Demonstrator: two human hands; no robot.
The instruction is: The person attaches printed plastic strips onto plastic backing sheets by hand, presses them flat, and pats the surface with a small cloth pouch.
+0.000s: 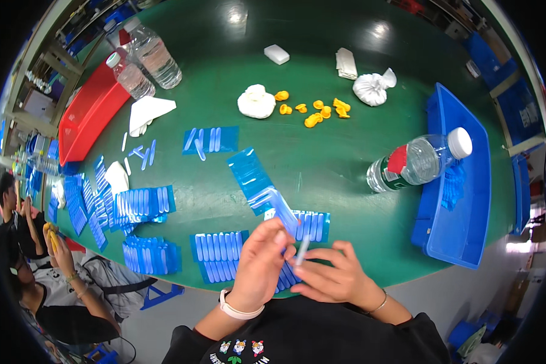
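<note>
My left hand (259, 262) grips a blue plastic strip (279, 208) that slants up to the left over the green table (321, 164). My right hand (333, 273) pinches a small pale tube (303, 249) between thumb and fingers, right beside the left hand's fingertips. Under both hands lie blue racks filled with pale tubes (219, 255), and another filled rack (314, 224) lies just beyond them. A longer blue strip (247, 171) lies flat behind the held one.
More filled blue racks (142, 203) cover the table's left side. A water bottle (418, 161) leans on a blue tray (467, 182) at right. A red tray (91, 112), two bottles (155, 54), yellow finger cots (321, 110), and white cloth bundles (256, 101) lie farther back. A seated person (48, 267) is at left.
</note>
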